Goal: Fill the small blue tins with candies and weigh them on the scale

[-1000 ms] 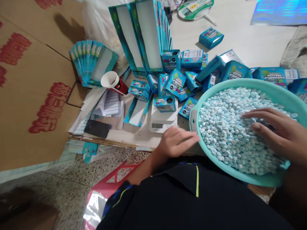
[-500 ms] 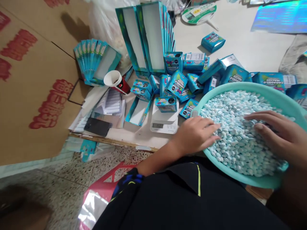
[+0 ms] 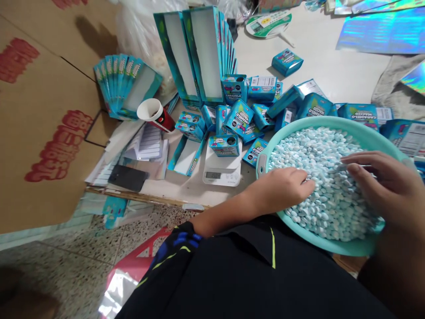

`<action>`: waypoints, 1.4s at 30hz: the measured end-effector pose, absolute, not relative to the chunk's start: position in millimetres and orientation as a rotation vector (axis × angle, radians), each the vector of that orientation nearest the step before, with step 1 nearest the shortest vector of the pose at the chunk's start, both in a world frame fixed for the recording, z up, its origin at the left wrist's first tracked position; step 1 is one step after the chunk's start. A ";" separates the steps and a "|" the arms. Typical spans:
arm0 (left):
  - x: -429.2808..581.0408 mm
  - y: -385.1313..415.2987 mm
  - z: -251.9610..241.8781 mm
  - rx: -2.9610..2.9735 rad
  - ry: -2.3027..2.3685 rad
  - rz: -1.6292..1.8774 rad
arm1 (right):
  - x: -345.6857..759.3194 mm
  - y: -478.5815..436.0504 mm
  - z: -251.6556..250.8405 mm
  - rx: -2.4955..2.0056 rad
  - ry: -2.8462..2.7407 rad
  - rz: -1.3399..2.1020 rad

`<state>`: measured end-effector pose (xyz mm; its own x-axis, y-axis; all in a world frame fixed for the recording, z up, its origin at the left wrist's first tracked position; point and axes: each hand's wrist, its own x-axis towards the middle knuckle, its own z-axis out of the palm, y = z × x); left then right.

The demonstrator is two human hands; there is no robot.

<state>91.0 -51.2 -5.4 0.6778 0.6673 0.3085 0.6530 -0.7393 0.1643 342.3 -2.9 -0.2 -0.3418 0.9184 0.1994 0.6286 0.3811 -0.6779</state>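
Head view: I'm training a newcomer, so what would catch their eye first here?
Probably the mint-green basin full of pale blue-white candies at the right, with the left hand and right hand among them. Next, perhaps, the blue packs jumbled in the middle of the table, and the brown cardboard with red lettering at far left.

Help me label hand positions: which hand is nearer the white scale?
Left. The left hand is over the left side of the basin, right of the scale; the right hand is farther away, over the candies toward the right.
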 end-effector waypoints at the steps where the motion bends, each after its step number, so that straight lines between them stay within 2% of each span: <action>1: 90.5 -50.3 -6.7 2.854 1.107 0.582 | 342.6 -3.1 -0.3 -1.325 -2.078 0.676; 8: 70.0 -42.5 -2.3 2.741 1.043 1.017 | 343.6 0.0 -7.3 -1.293 -2.025 0.686; 14: 33.8 -32.8 6.4 2.601 1.281 1.251 | 346.9 3.3 -12.1 -1.309 -2.109 0.713; 25: -49.3 -28.7 -10.3 2.481 1.888 1.264 | 347.8 5.6 -14.6 -1.290 -2.121 0.781; 31: -57.6 -26.3 -14.3 2.590 1.830 1.157 | 345.3 5.3 -14.3 -1.282 -2.120 0.757; 42: -62.8 -25.9 -22.1 2.589 1.831 1.215 | 343.4 6.3 -13.4 -1.311 -2.115 0.746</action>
<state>-62.8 -25.9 -22.1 0.1763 0.7188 0.6725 0.8989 -0.3960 0.1876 343.4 6.3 -13.4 -0.3832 0.9111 0.1520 0.6143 0.3743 -0.6947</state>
